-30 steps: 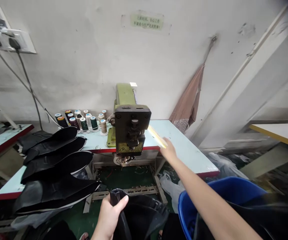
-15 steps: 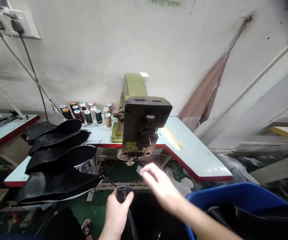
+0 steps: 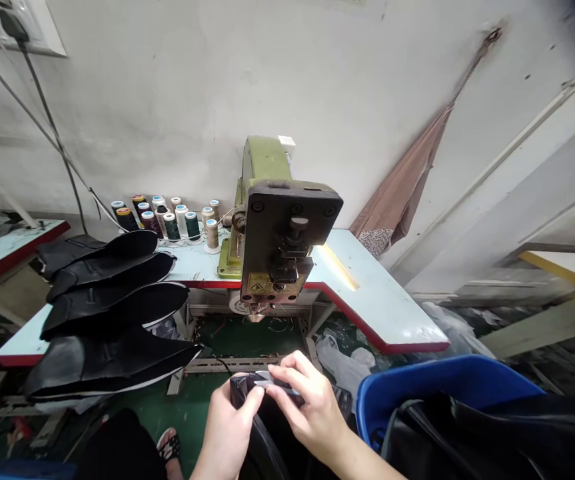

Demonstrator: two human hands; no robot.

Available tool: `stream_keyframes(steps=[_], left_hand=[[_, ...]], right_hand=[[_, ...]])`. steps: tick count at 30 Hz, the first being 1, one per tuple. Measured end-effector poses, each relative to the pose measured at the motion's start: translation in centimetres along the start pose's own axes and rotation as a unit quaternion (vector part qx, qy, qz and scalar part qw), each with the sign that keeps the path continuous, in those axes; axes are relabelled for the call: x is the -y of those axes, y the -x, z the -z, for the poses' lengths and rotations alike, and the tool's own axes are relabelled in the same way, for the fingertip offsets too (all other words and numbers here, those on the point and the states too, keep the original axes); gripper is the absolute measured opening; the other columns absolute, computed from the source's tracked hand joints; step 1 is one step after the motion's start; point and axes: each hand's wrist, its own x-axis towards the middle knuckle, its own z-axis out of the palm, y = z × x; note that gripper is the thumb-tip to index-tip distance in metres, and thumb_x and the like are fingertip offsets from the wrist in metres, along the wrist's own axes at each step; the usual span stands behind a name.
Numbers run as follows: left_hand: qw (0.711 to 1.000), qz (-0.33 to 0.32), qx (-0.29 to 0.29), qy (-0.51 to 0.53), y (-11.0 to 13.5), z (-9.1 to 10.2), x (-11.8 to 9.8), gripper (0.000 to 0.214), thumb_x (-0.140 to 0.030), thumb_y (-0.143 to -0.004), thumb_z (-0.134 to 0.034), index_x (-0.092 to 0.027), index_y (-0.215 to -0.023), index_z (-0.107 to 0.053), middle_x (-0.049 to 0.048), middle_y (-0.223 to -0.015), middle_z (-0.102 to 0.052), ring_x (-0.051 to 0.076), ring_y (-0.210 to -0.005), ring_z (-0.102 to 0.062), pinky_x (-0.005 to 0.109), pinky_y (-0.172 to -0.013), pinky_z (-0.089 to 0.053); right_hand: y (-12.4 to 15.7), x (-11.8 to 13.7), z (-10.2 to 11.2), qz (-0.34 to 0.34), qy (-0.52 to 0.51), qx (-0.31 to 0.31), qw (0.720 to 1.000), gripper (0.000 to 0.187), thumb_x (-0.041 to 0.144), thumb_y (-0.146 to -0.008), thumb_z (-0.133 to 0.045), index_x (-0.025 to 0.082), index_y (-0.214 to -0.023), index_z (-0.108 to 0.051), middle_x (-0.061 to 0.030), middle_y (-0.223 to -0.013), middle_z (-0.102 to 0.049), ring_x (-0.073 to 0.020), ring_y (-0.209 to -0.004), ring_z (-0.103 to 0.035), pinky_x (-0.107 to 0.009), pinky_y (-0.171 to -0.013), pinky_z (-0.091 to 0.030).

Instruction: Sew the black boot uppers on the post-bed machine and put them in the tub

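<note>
My left hand [image 3: 227, 430] is closed round the folded top edge of a black leather piece [image 3: 247, 390] low in the middle of the view. My right hand [image 3: 304, 407] pinches a small grey tag or label [image 3: 262, 379] against that same edge, its fingers curled and touching my left thumb. Both hands are below and in front of the green sewing machine [image 3: 277, 227], whose needle end hangs over the gap in the pale blue table [image 3: 382, 300].
A stack of black cut leather pieces [image 3: 107, 313] lies on the table's left arm. Several thread spools [image 3: 167, 220] stand by the wall. A blue tub [image 3: 432, 387] with dark material is at my right. A yellowish strip [image 3: 337, 267] lies on the table. A sandalled foot [image 3: 170, 447] shows on the green floor.
My right hand came back from the yellowish strip on the table, moved down past the machine and now meets my left hand on the leather edge, holding a small grey piece.
</note>
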Motion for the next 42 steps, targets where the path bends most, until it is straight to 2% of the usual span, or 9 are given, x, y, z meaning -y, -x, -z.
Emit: stream_keyframes(steps=[5,10,19,21,25,28,32,36,42], left_hand=[[0.998,0.037,0.015,0.057,0.5,0.0,-1.0,0.036,-0.039,-0.069,-0.073,-0.012,-0.094,-0.073,0.0125,-0.092,-0.075,0.031,-0.093,-0.066,0.039,-0.084,-0.049],[0.99,0.074,0.037,0.115,1.0,0.0,-1.8,0.029,-0.031,-0.069,-0.073,-0.014,-0.092,-0.075,0.009,-0.089,-0.076,0.027,-0.091,-0.066,0.036,-0.085,-0.047],[0.987,0.097,0.039,0.119,1.2,0.1,-1.6,0.028,-0.032,-0.068,-0.073,-0.013,-0.09,-0.074,0.0076,-0.081,-0.074,0.024,-0.081,-0.064,0.032,-0.076,-0.046],[0.988,0.103,0.026,0.114,1.3,0.1,-1.5,0.026,-0.031,-0.068,-0.073,-0.012,-0.086,-0.073,0.0072,-0.079,-0.073,0.023,-0.08,-0.063,0.033,-0.075,-0.046],[0.988,0.121,-0.005,0.101,1.4,0.0,-1.4,0.022,-0.031,-0.069,-0.072,-0.013,-0.08,-0.07,0.0065,-0.078,-0.072,0.025,-0.083,-0.063,0.034,-0.078,-0.046],[0.986,0.124,-0.009,0.11,1.2,-0.1,-1.3,0.03,-0.032,-0.071,-0.07,-0.012,-0.093,-0.069,0.0085,-0.086,-0.073,0.026,-0.09,-0.064,0.036,-0.084,-0.046],[0.988,0.11,0.005,0.106,1.0,-0.4,-0.9,0.036,-0.032,-0.068,-0.071,-0.011,-0.097,-0.068,0.012,-0.093,-0.074,0.029,-0.093,-0.065,0.039,-0.087,-0.046],[0.991,0.09,0.013,0.094,1.0,-0.6,-0.6,0.037,-0.033,-0.064,-0.074,-0.011,-0.092,-0.071,0.015,-0.098,-0.074,0.034,-0.102,-0.064,0.041,-0.09,-0.046],[0.995,0.068,0.021,0.072,1.5,-0.4,-1.1,0.033,-0.031,-0.067,-0.072,-0.011,-0.094,-0.073,0.015,-0.098,-0.074,0.033,-0.101,-0.065,0.042,-0.091,-0.047]], right_hand=[[-0.3,0.2,0.3,-0.015,-0.014,0.025,0.999,0.016,0.022,-0.089,-0.057,0.017,-0.1,-0.067,-0.0066,-0.085,-0.059,-0.0163,-0.073,-0.06,-0.028,-0.064,-0.052],[-0.6,0.3,0.7,-0.002,-0.023,0.04,0.999,0.013,0.021,-0.089,-0.057,0.017,-0.098,-0.066,-0.0065,-0.085,-0.06,-0.0158,-0.073,-0.059,-0.028,-0.063,-0.051],[-0.3,0.1,0.1,0.006,-0.056,0.038,0.998,0.012,0.019,-0.09,-0.055,0.017,-0.093,-0.066,-0.0062,-0.081,-0.061,-0.0152,-0.07,-0.058,-0.027,-0.062,-0.048],[-0.4,-0.2,-0.1,-0.031,-0.099,0.027,0.994,0.012,0.02,-0.091,-0.056,0.017,-0.087,-0.068,-0.0051,-0.079,-0.062,-0.0152,-0.07,-0.059,-0.027,-0.063,-0.048],[-0.6,-0.6,0.3,-0.144,-0.161,-0.051,0.975,0.018,0.026,-0.093,-0.055,0.018,-0.083,-0.068,-0.0038,-0.078,-0.061,-0.0157,-0.071,-0.059,-0.027,-0.064,-0.05],[-0.1,0.0,1.2,-0.102,-0.109,-0.042,0.988,0.011,0.023,-0.091,-0.058,0.017,-0.094,-0.067,-0.0051,-0.083,-0.059,-0.0168,-0.075,-0.059,-0.029,-0.067,-0.05],[1.1,1.1,1.5,-0.027,-0.004,0.004,1.0,0.017,0.016,-0.089,-0.056,0.015,-0.105,-0.064,-0.0074,-0.086,-0.055,-0.0165,-0.074,-0.058,-0.028,-0.063,-0.049],[1.6,0.8,0.8,-0.019,0.033,0.027,0.999,0.016,0.018,-0.089,-0.056,0.014,-0.103,-0.065,-0.0078,-0.086,-0.054,-0.016,-0.07,-0.057,-0.028,-0.06,-0.049],[1.0,0.3,0.9,-0.015,0.015,0.037,0.999,0.014,0.019,-0.089,-0.057,0.015,-0.099,-0.065,-0.0067,-0.085,-0.054,-0.0159,-0.071,-0.058,-0.027,-0.061,-0.049]])
